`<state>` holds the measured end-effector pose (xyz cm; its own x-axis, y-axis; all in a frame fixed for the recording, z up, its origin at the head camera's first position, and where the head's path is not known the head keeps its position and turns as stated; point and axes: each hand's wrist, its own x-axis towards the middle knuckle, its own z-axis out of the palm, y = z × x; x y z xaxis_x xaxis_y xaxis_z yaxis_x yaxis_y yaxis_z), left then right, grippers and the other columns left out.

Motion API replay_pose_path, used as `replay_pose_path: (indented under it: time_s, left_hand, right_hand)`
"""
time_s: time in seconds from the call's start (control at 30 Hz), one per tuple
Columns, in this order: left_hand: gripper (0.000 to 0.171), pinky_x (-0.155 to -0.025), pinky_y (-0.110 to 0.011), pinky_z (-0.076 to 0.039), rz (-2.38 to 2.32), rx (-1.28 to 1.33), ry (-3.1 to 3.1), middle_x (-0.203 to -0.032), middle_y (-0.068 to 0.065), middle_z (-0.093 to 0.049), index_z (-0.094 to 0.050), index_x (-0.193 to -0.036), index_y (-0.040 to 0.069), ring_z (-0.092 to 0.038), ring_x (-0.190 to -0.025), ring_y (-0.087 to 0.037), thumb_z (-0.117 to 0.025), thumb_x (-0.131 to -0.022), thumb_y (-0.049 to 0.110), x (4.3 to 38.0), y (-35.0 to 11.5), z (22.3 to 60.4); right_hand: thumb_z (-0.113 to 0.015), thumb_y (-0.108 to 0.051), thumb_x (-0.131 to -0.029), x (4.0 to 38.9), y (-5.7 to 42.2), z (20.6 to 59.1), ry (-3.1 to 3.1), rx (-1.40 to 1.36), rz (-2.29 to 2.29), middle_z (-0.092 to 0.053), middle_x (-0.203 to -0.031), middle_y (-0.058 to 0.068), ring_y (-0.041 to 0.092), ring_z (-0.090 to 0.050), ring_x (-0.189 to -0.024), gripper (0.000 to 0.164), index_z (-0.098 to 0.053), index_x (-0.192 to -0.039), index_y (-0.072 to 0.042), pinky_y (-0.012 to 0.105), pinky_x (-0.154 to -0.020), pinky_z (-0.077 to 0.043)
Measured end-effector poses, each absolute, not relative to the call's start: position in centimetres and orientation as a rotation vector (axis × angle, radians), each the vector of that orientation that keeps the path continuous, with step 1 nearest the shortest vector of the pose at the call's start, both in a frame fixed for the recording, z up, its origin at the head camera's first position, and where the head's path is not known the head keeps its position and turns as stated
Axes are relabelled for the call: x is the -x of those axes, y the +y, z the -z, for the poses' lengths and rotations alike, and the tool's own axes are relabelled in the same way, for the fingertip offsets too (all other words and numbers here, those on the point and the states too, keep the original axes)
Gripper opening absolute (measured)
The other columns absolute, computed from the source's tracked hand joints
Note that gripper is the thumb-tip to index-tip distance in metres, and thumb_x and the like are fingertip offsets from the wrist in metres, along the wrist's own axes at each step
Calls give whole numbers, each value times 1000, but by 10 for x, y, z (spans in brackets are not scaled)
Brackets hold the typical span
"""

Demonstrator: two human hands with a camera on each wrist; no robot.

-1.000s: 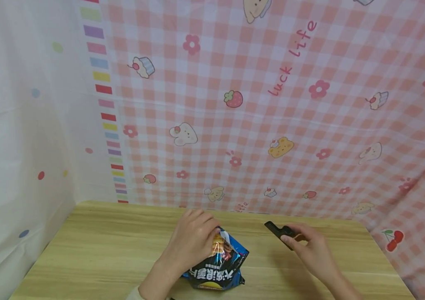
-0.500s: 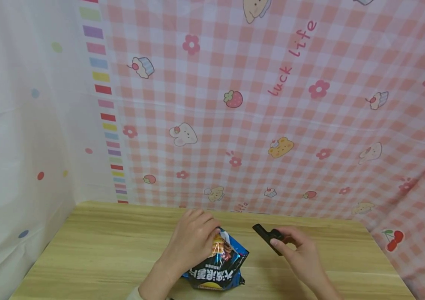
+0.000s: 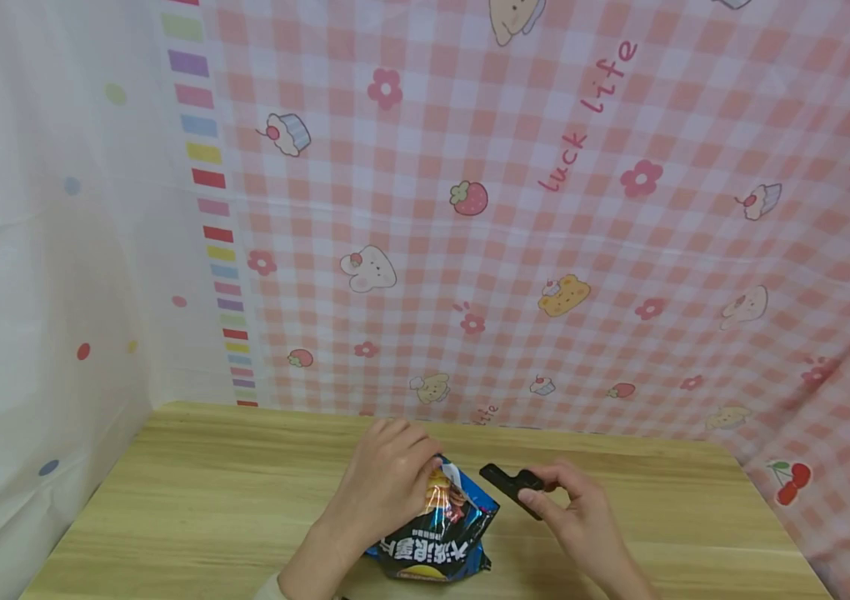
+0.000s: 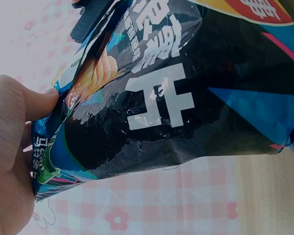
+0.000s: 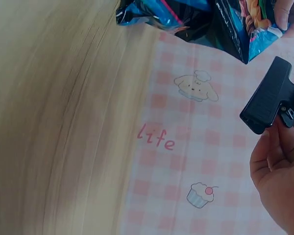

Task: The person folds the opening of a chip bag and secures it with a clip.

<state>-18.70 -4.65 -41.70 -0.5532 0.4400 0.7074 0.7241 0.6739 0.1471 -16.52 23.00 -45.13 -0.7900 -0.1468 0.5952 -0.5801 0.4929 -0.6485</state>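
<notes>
A black and blue bag of potato chips (image 3: 443,533) stands on the table, its folded top edge pinched by my left hand (image 3: 383,483). In the left wrist view the thumb of the left hand (image 4: 12,122) presses on the bag's corner (image 4: 54,161). My right hand (image 3: 578,508) grips a black bag clip (image 3: 503,482) by its handles, just right of the bag's top. Seen from the right wrist, the clip (image 5: 269,95) lies apart from the bag (image 5: 206,24), and the thumb is partly cut off by the frame edge.
The wooden table (image 3: 230,500) runs back to a pink checked cloth (image 3: 410,325) hung behind it. A white dotted cloth (image 3: 50,292) hangs on the left side. More pink cloth (image 3: 830,450) closes off the right.
My right hand has moved left with the bag clip, bringing it close to the bag. The left hand and the bag have stayed in place.
</notes>
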Motion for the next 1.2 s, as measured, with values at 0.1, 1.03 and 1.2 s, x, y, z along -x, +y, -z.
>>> replay_pose_path:
  time_s: [0.1,1.03,1.2]
  left_hand:
    - [4,-77,-30,-50,567,894,-2228,-88,5,-71,-79,-93,13,-63,-83,-14,-80,-89,12,187,-46,417]
    - [5,-77,-30,-50,553,904,-2197,-87,4,-72,-78,-90,13,-64,-83,-14,-82,-88,11,188,-45,418]
    - [8,-77,-30,-50,560,900,-2189,-87,4,-72,-78,-90,13,-64,-83,-14,-83,-86,9,188,-45,419]
  right_hand:
    - [-84,13,-75,166,227,453,-2227,-680,-1225,-73,-92,-1,9,-63,-82,35,-78,-101,-10,20,-73,-51]
    - [-84,19,-67,178,201,459,-2035,-845,-1204,-72,-84,5,12,-65,-77,39,-79,-98,-3,15,-69,-48]
    - [-84,18,-68,178,195,459,-2035,-828,-1213,-71,-85,4,10,-66,-78,38,-78,-99,-4,16,-69,-49]
